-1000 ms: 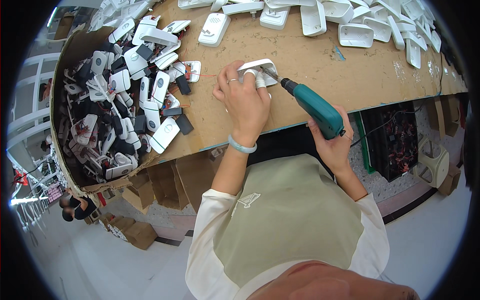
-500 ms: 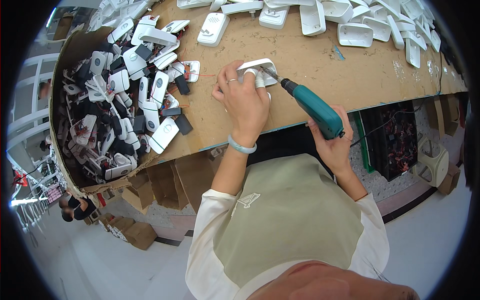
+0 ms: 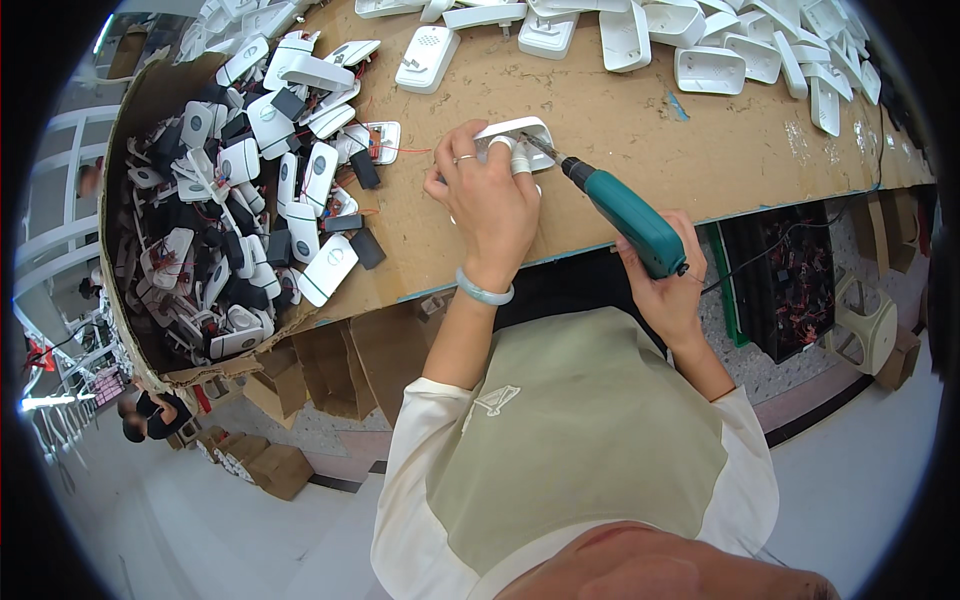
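The left hand [image 3: 492,205] is pressing down with curled fingers on a small white plastic shell [image 3: 515,135], pinning it flat on the brown particle-board bench [image 3: 640,130] near the front edge. The right hand [image 3: 668,290] is wrapped tight around the grip of a teal electric screwdriver [image 3: 625,212], whose bit is meeting the shell just beside the left fingertips. Judging by how things lie, this piece is being screwed now. A row of empty white plastic housings [image 3: 700,45] is lying along the far side of the bench, and a heap of white and black device parts with wires [image 3: 230,200] is filling the cardboard-walled corner on the left, so plenty appears left to handle.
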The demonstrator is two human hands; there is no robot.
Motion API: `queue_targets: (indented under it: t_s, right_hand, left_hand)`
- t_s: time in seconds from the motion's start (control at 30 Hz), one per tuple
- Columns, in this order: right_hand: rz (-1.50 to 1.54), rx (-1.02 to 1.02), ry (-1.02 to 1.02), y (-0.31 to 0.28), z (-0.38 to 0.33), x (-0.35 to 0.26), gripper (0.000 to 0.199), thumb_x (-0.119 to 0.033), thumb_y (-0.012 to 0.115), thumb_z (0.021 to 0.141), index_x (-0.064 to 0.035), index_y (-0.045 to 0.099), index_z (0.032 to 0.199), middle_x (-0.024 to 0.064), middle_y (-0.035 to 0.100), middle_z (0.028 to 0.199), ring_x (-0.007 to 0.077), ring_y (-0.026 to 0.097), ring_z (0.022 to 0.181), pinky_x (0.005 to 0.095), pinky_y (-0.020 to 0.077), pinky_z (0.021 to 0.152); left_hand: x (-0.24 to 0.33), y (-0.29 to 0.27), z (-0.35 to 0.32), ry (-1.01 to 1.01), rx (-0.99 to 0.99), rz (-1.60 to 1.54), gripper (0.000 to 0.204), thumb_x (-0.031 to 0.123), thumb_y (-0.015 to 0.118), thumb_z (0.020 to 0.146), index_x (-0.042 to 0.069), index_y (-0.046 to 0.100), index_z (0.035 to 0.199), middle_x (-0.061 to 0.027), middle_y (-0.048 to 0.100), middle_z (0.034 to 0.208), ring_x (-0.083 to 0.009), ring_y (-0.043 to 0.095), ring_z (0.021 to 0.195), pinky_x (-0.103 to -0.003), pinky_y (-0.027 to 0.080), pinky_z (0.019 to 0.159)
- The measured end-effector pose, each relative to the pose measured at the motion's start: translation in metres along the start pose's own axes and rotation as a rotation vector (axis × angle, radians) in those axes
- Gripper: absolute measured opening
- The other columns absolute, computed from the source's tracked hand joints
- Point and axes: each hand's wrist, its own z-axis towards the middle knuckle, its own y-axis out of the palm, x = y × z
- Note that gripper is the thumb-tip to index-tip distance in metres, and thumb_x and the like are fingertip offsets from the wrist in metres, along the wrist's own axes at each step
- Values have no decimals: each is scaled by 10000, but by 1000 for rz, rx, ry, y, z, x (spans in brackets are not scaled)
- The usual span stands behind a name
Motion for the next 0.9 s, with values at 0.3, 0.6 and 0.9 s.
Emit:
queue_targets:
  t_s: [0.3,0.6,0.9]
  right_hand:
    - [108,59,91,2,-1,-7,200,-78,787,852,0,660,985,124,611,957,266,611,830,321,500,751]
    - [62,36,49,3,0,-6,202,-69,784,846,6,652,978,135,612,958,279,610,827,334,503,743]
    - [17,3,-17,2,2,-3,212,-51,779,846,12,606,950,135,580,934,282,591,792,329,489,711]
  left_hand:
    - [0,-1,0,-7,-13,1,106,108,700,777,44,709,861,-108,585,1255,-322,480,1188,-489,303,914]
    - [1,0,0,-9,-12,4,101,97,703,763,42,706,847,-108,582,1263,-322,479,1191,-492,296,930]
    - [2,-1,1,-16,-13,5,99,98,704,762,43,706,844,-107,584,1256,-323,481,1193,-488,297,927]
